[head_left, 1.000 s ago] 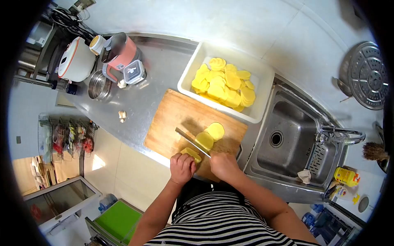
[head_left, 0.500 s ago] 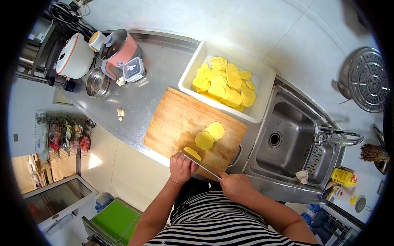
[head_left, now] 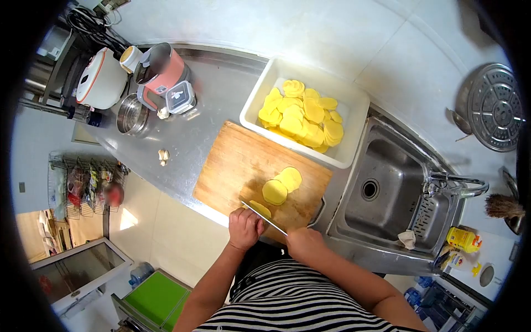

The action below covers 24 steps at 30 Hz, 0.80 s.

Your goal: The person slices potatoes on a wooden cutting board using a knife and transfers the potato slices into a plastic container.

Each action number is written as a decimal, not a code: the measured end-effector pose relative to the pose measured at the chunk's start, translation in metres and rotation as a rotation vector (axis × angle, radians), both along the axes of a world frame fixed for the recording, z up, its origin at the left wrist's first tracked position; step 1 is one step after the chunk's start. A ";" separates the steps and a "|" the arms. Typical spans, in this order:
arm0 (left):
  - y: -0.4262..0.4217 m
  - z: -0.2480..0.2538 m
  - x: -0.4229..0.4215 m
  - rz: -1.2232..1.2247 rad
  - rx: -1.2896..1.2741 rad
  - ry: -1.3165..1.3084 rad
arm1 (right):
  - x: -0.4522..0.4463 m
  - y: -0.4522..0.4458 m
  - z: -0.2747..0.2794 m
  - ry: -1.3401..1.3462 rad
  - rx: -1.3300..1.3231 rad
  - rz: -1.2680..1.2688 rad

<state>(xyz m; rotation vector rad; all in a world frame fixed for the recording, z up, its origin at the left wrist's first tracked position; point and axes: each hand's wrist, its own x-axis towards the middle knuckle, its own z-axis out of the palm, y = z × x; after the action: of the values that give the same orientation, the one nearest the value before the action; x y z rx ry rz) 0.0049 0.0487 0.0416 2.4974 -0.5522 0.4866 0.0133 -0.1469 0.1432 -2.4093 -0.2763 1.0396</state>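
My right hand [head_left: 306,244] is closed round the handle of a kitchen knife [head_left: 267,220], its blade slanting up and left. At the near edge of the wooden cutting board [head_left: 232,160], my left hand [head_left: 246,227] is closed with bent fingers on a potato, mostly hidden behind the fingers and blade. A yellow potato slice [head_left: 260,208] shows just beyond the blade. Two round potato slices [head_left: 275,192] overlap on the board farther up. Many more sliced potatoes [head_left: 298,117] lie heaped in a white plastic tub [head_left: 353,145] behind the board.
To the right is a steel sink [head_left: 381,166] with a faucet [head_left: 459,185]. Garlic cloves [head_left: 163,156], a steel bowl [head_left: 133,114], a lidded glass box [head_left: 180,98], a pink electric pot [head_left: 166,69] and a white rice cooker [head_left: 104,80] stand along the left counter.
My right hand and the knife have shifted up and left, the blade tip now reaching farther past my left fingers. My left hand stays in nearly the same place.
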 end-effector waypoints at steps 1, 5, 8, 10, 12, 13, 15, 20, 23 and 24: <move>0.000 0.000 -0.001 -0.003 0.002 0.004 | -0.004 -0.004 0.003 0.044 -0.040 -0.018; -0.001 0.002 0.000 -0.033 0.018 0.001 | 0.008 0.003 0.003 0.023 0.041 0.011; 0.001 0.000 -0.001 -0.023 0.012 0.027 | 0.011 0.007 -0.006 -0.043 0.087 -0.021; 0.000 0.000 -0.001 -0.037 0.009 0.011 | 0.007 -0.001 -0.004 0.055 0.048 -0.008; 0.000 0.000 -0.001 -0.033 0.012 0.009 | 0.009 -0.001 -0.002 0.067 0.053 -0.022; 0.000 0.001 0.000 -0.030 0.019 0.003 | 0.010 0.000 -0.001 0.077 0.062 -0.037; 0.000 0.000 -0.002 -0.020 0.023 -0.002 | 0.010 0.006 -0.010 0.050 0.070 -0.031; -0.001 0.001 -0.001 -0.060 0.035 0.021 | 0.012 0.021 -0.041 -0.015 0.090 -0.087; -0.001 0.002 -0.001 -0.019 0.020 0.003 | 0.005 0.023 -0.065 -0.108 0.090 -0.082; -0.001 0.003 -0.002 -0.019 0.020 0.004 | 0.004 0.022 -0.067 -0.111 0.101 -0.095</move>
<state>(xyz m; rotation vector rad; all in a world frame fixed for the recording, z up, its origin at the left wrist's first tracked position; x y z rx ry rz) 0.0033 0.0476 0.0441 2.5088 -0.5813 0.4713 0.0169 -0.1244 0.0763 -2.3679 -0.2439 0.8320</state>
